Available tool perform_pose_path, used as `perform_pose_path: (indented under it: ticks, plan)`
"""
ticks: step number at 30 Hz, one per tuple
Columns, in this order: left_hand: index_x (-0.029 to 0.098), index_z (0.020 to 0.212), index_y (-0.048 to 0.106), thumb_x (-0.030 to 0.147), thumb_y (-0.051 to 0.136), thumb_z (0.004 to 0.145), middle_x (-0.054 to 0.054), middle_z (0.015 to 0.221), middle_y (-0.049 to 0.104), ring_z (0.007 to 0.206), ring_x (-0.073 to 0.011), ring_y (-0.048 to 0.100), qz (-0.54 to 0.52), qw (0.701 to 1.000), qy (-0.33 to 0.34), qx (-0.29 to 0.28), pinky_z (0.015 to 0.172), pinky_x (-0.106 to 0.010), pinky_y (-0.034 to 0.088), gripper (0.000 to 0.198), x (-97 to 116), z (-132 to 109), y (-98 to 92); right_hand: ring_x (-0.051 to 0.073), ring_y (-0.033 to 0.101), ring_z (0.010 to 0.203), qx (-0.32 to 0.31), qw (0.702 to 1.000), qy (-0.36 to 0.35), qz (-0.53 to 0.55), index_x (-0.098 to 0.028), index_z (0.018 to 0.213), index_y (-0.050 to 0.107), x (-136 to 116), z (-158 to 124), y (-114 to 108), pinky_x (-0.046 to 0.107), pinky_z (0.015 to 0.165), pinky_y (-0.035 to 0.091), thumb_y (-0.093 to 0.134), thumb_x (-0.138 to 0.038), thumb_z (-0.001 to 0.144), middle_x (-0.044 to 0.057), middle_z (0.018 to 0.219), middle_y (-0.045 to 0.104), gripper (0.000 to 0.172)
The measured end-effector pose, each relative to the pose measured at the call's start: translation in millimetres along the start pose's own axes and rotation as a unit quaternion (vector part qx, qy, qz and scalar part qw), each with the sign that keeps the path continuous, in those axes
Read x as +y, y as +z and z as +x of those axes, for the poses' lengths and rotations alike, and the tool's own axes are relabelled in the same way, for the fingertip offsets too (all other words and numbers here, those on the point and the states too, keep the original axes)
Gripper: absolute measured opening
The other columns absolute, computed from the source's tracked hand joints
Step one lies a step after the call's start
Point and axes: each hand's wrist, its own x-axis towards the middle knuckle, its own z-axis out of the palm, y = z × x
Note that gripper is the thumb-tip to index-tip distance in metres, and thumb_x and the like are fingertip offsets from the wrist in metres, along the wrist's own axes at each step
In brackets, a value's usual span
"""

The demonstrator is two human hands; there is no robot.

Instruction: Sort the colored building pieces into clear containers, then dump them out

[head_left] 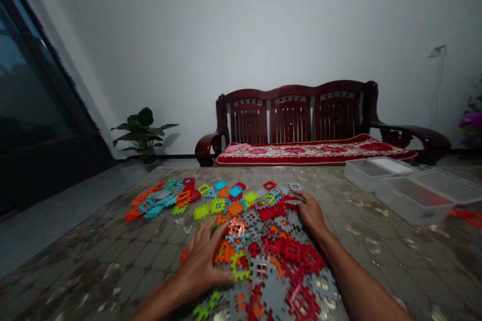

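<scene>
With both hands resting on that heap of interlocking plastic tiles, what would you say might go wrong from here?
1. The left hand and right hand lie flat on the heap of tiles; a sweep could push loose pieces off the near table edge, where some already reach the bottom of the view.
2. The tiles overlap and may snag, dragging neighbours along.
3. The room is dim, so grey tiles are hard to tell from the patterned table.

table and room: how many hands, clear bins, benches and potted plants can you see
hands: 2, left hand and right hand, both resting on the puzzle tiles
clear bins: 2
bench: 1
potted plant: 1
total: 6
</scene>
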Motion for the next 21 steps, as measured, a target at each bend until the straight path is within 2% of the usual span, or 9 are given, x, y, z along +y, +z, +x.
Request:
perform_pose_path:
  ticks: [4, 7, 9, 11, 12, 14, 16, 18, 21]
  plan:
    - [0.039, 0.160, 0.023, 0.065, 0.092, 0.042, -0.017, 0.170, 0.017, 0.151, -0.0534, 0.016, 0.033, 0.999, -0.002, -0.007, 0.115, -0.073, 0.019, 0.139, -10.1, -45.3, 24.7, 0.023, 0.053, 0.131, 0.008, 0.999, -0.029, -0.023, -0.018, 0.120, 0.070, -8.2, -4.8, -7.1, 0.041, 0.114, 0.037, 0.041, -0.009, 0.069, 0.009, 0.134, 0.066, 0.060]
    - [0.041, 0.160, 0.018, 0.065, 0.093, 0.040, -0.016, 0.170, 0.015, 0.152, -0.0527, 0.012, 0.028, 0.999, 0.020, -0.024, 0.116, -0.075, 0.017, 0.143, -2.5, -55.3, 29.3, 0.024, 0.049, 0.135, -0.012, 0.997, -0.064, -0.051, -0.021, 0.119, 0.072, -27.0, -8.6, -13.4, 0.044, 0.117, 0.034, 0.045, -0.009, 0.071, 0.007, 0.139, 0.063, 0.057]
    - [0.043, 0.160, 0.019, 0.062, 0.093, 0.042, -0.015, 0.170, 0.018, 0.153, -0.0515, 0.014, 0.021, 0.998, 0.040, -0.037, 0.116, -0.074, 0.017, 0.141, 5.4, -53.8, 27.4, 0.025, 0.050, 0.135, -0.071, 0.991, -0.107, -0.036, -0.022, 0.120, 0.072, -46.1, -12.8, -18.9, 0.045, 0.117, 0.034, 0.051, -0.014, 0.074, 0.008, 0.141, 0.061, 0.052]
    - [0.043, 0.159, 0.024, 0.061, 0.092, 0.048, -0.014, 0.168, 0.023, 0.152, -0.0497, 0.019, 0.015, 0.998, 0.056, -0.037, 0.118, -0.072, 0.019, 0.131, 13.5, -48.7, 23.5, 0.027, 0.052, 0.133, -0.179, 0.971, -0.160, 0.000, -0.022, 0.126, 0.070, -68.1, -20.5, -26.1, 0.045, 0.116, 0.035, 0.060, -0.024, 0.078, 0.009, 0.142, 0.061, 0.049]
    - [0.042, 0.158, 0.029, 0.062, 0.090, 0.053, -0.014, 0.167, 0.026, 0.152, -0.0484, 0.023, 0.013, 0.998, 0.060, -0.033, 0.118, -0.070, 0.020, 0.123, 17.4, -45.6, 21.2, 0.028, 0.053, 0.133, -0.240, 0.952, -0.186, 0.017, -0.022, 0.131, 0.067, -78.9, -26.0, -30.2, 0.045, 0.116, 0.036, 0.066, -0.032, 0.078, 0.010, 0.143, 0.060, 0.054]
    - [0.040, 0.155, 0.039, 0.061, 0.084, 0.066, -0.014, 0.165, 0.034, 0.150, -0.0453, 0.029, 0.014, 0.998, 0.062, -0.025, 0.119, -0.067, 0.023, 0.102, 24.1, -39.1, 16.7, 0.029, 0.050, 0.135, -0.342, 0.914, -0.217, 0.020, -0.025, 0.143, 0.057, -97.8, -39.9, -38.1, 0.045, 0.116, 0.036, 0.079, -0.043, 0.071, 0.010, 0.148, 0.056, 0.078]
    - [0.037, 0.150, 0.047, 0.055, 0.080, 0.074, -0.013, 0.162, 0.040, 0.147, -0.0424, 0.036, 0.021, 0.998, 0.065, -0.012, 0.119, -0.064, 0.026, 0.085, 28.7, -32.9, 13.0, 0.031, 0.046, 0.140, -0.416, 0.878, -0.238, -0.012, -0.029, 0.150, 0.049, -109.7, -56.0, -43.0, 0.046, 0.118, 0.034, 0.086, -0.049, 0.061, 0.010, 0.154, 0.051, 0.098]
    - [0.035, 0.145, 0.053, 0.048, 0.078, 0.077, -0.011, 0.157, 0.047, 0.141, -0.0391, 0.043, 0.026, 0.997, 0.074, 0.008, 0.118, -0.059, 0.031, 0.074, 31.0, -27.3, 10.7, 0.034, 0.039, 0.145, -0.450, 0.853, -0.259, -0.052, -0.032, 0.153, 0.044, -113.0, -71.9, -42.5, 0.049, 0.120, 0.029, 0.090, -0.050, 0.055, 0.010, 0.158, 0.045, 0.109]
    - [0.034, 0.138, 0.058, 0.043, 0.074, 0.081, -0.008, 0.147, 0.057, 0.131, -0.0348, 0.051, 0.028, 0.995, 0.093, 0.035, 0.112, -0.053, 0.039, 0.061, 31.5, -19.7, 9.1, 0.039, 0.027, 0.151, -0.444, 0.843, -0.289, -0.093, -0.031, 0.155, 0.041, -106.6, -90.0, -33.4, 0.054, 0.122, 0.022, 0.091, -0.049, 0.050, 0.012, 0.163, 0.037, 0.118]
